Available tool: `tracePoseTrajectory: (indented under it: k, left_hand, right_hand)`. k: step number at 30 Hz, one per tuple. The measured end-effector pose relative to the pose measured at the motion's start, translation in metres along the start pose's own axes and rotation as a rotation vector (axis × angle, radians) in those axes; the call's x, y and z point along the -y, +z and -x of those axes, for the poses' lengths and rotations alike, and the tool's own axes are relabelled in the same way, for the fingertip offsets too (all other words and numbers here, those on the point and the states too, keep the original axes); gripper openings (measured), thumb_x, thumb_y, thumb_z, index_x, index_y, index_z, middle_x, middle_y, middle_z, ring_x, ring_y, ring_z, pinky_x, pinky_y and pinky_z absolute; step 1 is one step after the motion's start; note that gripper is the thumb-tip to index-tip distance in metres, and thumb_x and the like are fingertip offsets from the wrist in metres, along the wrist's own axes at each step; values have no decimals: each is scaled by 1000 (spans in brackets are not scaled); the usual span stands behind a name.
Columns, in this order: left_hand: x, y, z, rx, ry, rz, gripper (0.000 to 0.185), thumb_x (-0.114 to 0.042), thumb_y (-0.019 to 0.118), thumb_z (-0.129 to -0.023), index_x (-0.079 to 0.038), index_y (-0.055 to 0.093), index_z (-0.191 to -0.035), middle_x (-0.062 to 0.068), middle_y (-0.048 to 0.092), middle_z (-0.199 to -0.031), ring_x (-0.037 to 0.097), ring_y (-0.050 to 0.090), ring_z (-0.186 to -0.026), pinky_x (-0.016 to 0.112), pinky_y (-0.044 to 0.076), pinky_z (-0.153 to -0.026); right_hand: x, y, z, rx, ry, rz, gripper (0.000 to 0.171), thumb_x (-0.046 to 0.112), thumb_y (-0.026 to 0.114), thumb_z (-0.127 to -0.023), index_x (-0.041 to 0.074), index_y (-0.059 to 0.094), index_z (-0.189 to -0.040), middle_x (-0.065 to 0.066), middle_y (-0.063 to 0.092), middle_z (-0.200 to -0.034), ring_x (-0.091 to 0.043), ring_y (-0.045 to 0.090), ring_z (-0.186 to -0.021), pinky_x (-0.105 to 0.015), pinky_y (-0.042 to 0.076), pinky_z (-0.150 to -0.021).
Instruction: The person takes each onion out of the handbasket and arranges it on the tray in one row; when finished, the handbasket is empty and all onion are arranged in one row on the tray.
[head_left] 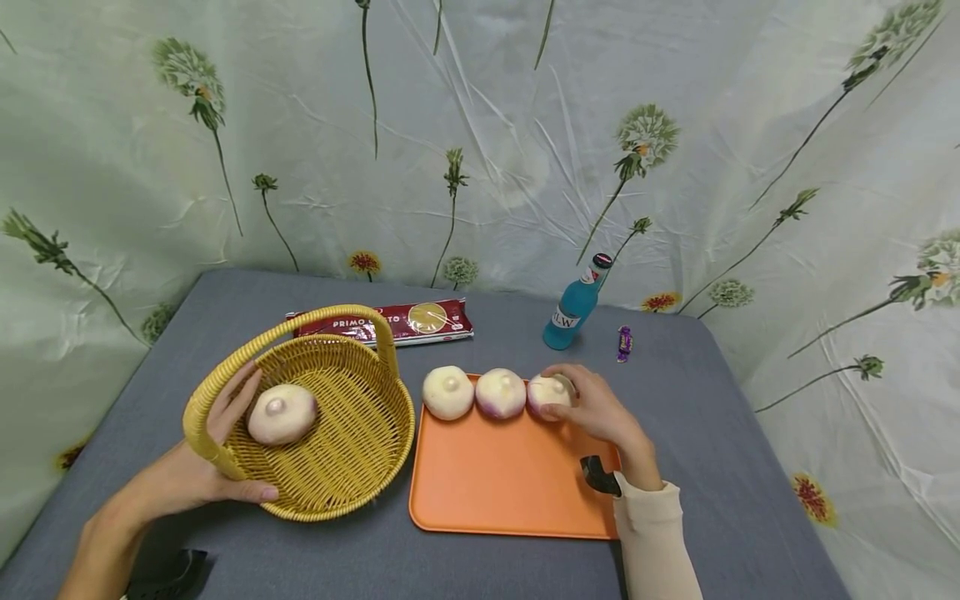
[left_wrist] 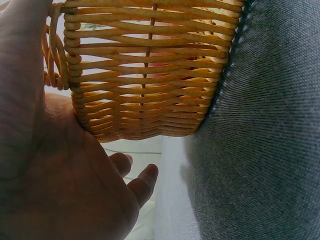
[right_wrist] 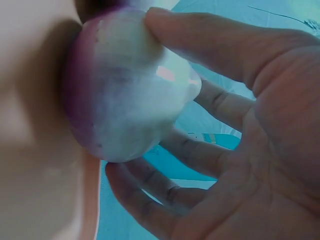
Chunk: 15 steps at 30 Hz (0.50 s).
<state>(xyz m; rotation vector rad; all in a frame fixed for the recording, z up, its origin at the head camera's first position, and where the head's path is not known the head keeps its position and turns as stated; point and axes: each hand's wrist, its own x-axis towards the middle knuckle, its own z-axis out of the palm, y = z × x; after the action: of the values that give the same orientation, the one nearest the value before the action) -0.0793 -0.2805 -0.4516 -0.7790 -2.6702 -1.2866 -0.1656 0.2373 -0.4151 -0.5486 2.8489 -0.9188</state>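
The right hand was closed around the rightmost of three white, purple-tinged round turnips, which sat at the far right of the row along the back edge of the flat orange plastic tray. In the right wrist view the thumb pressed its top and the fingers curled beneath; the turnip was held but, as judged, not yet raised. The left hand gripped the near rim of the woven yellow wicker basket, thumb outside and fingers inside beside a fourth turnip lying in it. The basket stood just left of the tray on the grey cloth table.

Recommendation: lift straight up so the neighbouring turnip is not rolled, clear the arched handle, and keep the basket steadied.
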Motion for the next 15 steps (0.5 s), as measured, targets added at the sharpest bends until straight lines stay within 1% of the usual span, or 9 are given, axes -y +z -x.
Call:
tracePoseTrajectory:
  k: [5, 9, 15]
  left_hand:
    - [-1, -1, 0, 7, 1, 11, 149, -16, 100, -51, -3, -1, -161, 22, -6, -166, 4, -9, -150, 2, 2, -106]
    - [0, 0, 1, 3, -3, -1, 149, -17, 100, -51, -3, 0, -161, 24, -5, -165, 4, -8, -150, 2, 2, -106]
    - [1, 0, 1, 4, -9, -5, 148, -17, 100, -51, -3, 1, -161, 22, -5, -165, 3, -8, -150, 2, 3, -106]
  right_hand:
    - [1, -1, 1, 25, 5, 5, 46, 20, 79, -87, 5, 62, -126, -20, 63, -128, -39, 55, -119, -57, 42, -100]
    - [2, -2, 1, 40, 12, 12, 46, 22, 78, -88, 6, 60, -128, -19, 62, -128, -39, 55, -117, -56, 43, -98]
    - [2, -3, 2, 50, 15, 17, 47, 23, 78, -88, 6, 60, -128, -18, 63, -127, -38, 55, -115, -55, 43, -96]
